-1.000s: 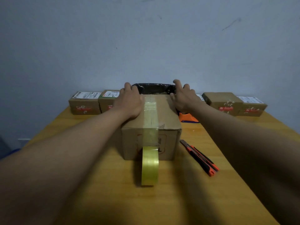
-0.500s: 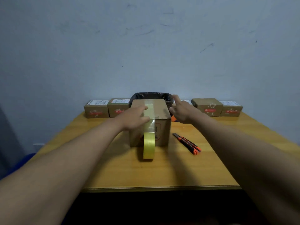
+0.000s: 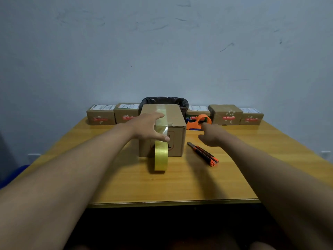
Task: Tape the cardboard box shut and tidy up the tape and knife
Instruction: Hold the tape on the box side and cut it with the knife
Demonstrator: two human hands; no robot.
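A person's left hand [image 3: 146, 128] lies with fingers extended over the front top edge of a cardboard box [image 3: 173, 123] at the middle of the desk [image 3: 180, 184], thumb reaching down the front face beside the strip of clear tape [image 3: 161, 115] that runs along the lid seam and over that edge. The strip is uncut: it runs down into the yellowish tape roll [image 3: 161, 157], which stands on edge against the box's front, toward the desk's near edge. The right hand [image 3: 211, 136] hovers just right of the box with fingers loosely curled and one pointing away, gripping nothing; it is above the far tip of the orange-and-black utility knife [image 3: 203, 153], which lies on the desk untouched. By this view the lid is sealed along its top, while cutting the strip free, pressing down its tail and putting away roll and knife look to be left. An orange tape dispenser [image 3: 201, 120] sits behind the box, a black-lined bin [image 3: 165, 101] beyond it, and a row of small parcels [image 3: 226, 114] lines the desk's far edge. Their white labels and red printed marks, like the red emblem on the box's front, are too small or too hidden to read.
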